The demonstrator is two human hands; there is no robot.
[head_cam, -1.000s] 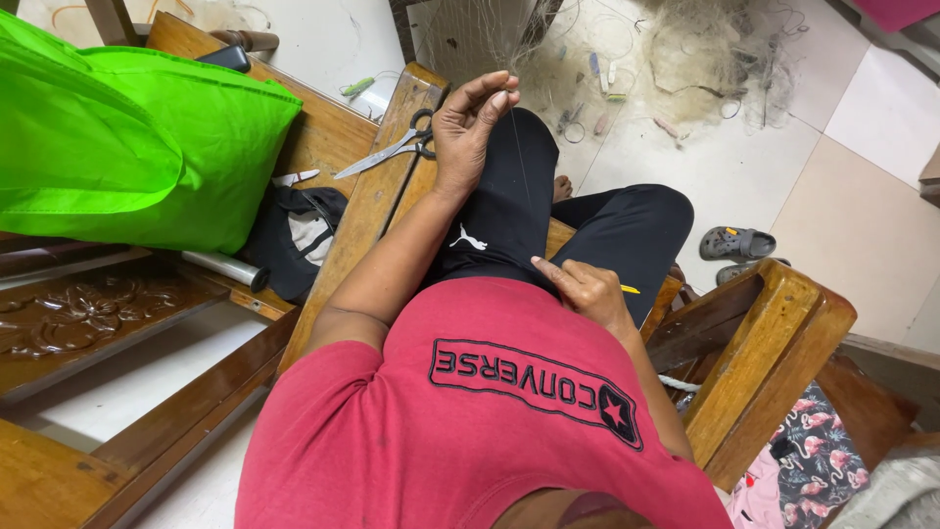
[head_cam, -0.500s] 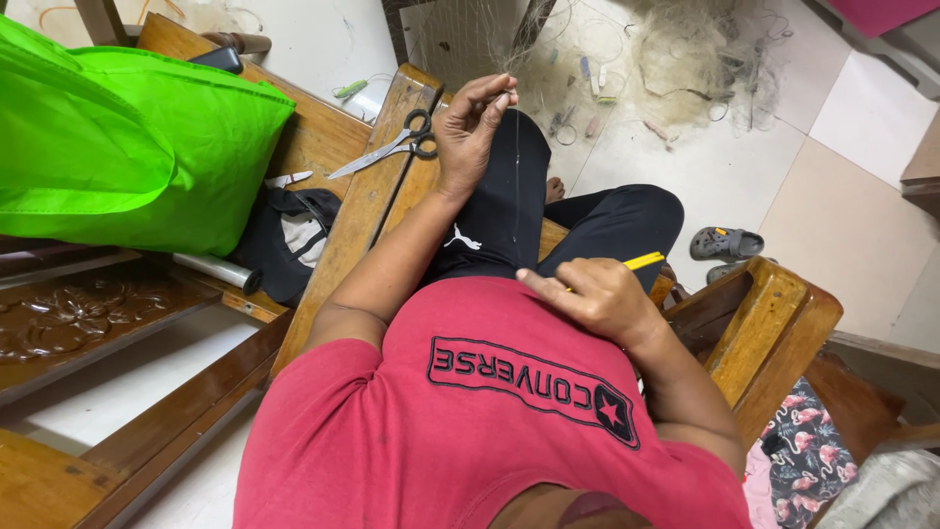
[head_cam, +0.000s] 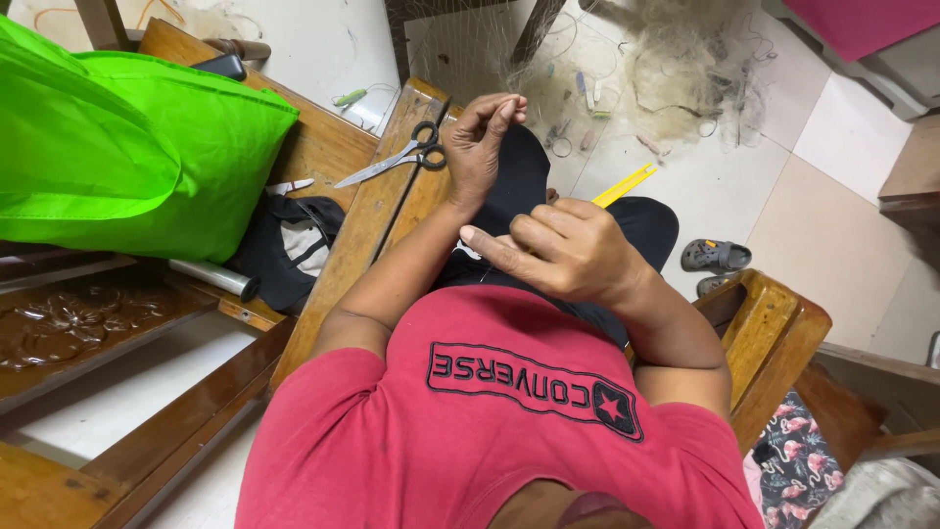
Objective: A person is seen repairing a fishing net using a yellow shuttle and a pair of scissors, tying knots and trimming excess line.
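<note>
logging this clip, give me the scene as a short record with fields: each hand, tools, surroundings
left hand: left hand raised, fingertips pinched on thin netting thread
right hand: right hand at the lap, holding a yellow needle
scissors: scissors lying on the wooden armrest, untouched
bag: green bag on the seat beside
floor: tangled net pile on tiles, grey sandal nearby

floor [head_cam: 842,186]: pale square tiles, evenly lit | chair [head_cam: 774,333]: varnished wood arms | bench [head_cam: 323,147]: wooden, left of chair, carved panel [head_cam: 88,323] below | bag [head_cam: 127,167]: bright green, on bench | sandals [head_cam: 715,257]: grey, on tiles | cushion [head_cam: 798,470]: floral, lower right
</note>
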